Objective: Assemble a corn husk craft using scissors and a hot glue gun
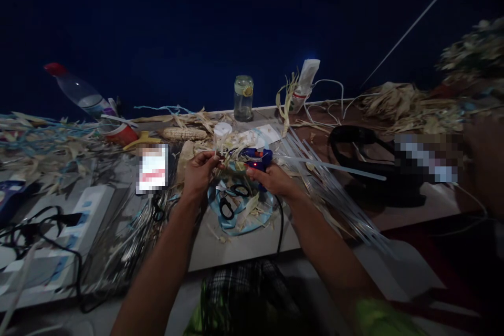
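A blue glue gun [266, 156] with a small red light is gripped in my right hand [277, 179], its nozzle toward the left. From its back end a long translucent glue stick [338, 168] sticks out to the right. Thumb and fingers of my left hand [200, 172] are pinched around a thin pale strip near the nozzle; its kind is hard to make out in the dim light. Below both hands, black-handled scissors [227, 209] lie on a loop of light blue ribbon [236, 230], among husk scraps [254, 207].
Behind my hands are a dried corn cob [184, 134] and a lidded glass jar [243, 100]. Loose glue sticks [342, 207] and a black stand-like object [378, 178] lie right. Leftward are a power strip [84, 226], a leaning plastic bottle [84, 94] and tangled cables [43, 226].
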Demonstrator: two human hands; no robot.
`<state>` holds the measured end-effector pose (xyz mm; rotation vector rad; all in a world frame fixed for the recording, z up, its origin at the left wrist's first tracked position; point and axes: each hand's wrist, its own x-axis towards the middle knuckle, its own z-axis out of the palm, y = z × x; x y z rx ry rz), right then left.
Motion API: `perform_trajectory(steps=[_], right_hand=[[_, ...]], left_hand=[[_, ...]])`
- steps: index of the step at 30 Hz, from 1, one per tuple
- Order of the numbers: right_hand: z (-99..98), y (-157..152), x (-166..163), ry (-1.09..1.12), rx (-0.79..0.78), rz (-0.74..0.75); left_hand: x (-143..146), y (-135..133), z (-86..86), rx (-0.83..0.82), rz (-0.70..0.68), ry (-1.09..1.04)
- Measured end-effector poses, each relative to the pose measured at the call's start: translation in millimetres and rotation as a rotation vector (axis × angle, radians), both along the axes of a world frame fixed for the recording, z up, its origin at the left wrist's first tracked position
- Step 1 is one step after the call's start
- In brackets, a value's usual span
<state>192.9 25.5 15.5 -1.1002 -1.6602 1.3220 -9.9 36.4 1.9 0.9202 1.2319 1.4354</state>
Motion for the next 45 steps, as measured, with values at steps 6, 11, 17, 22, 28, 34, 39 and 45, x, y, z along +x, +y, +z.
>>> perform_trajectory(steps=[6,11,17,22,28,34,39,45], right_hand=[[0.0,0.1,0.0,0.032,-0.005,0.031],[0.4,0.5,-0.4,0.096,-0.05,0.014],[0.1,0.9,0.1,0.03,-0.031,0.076],[-5.1,2.1,-0.5,0.111,-0.035,0.04],[-4.1,0.8,-1.2,0.052,-0.052,0.068],[-5.9,3.1,-1.2,0.129,-0.083,0.021],[-4.3,1.8,-1.6,0.1,-0.097,0.062],[3.9,1.3,1.5,0.395,-0.186,-0.026]], left_hand=[[0.4,-1.1,1.4,0.014,-0.035,-0.015],[2.2,-3.0,5.3,0.006,-0.038,-0.007],[1.1,-2.8,4.7,-0.007,-0.027,0.0],[1.4,-3.0,4.6,0.003,-0.061,0.011],[1.0,-2.0,0.5,0.008,-0.056,-0.009],[1.7,-1.8,0.9,0.013,-0.06,0.003],[1.8,-1.2,1.7,-0.007,-0.027,-0.063],[2.0,-1.8,2.2,-0.008,-0.062,-0.115]])
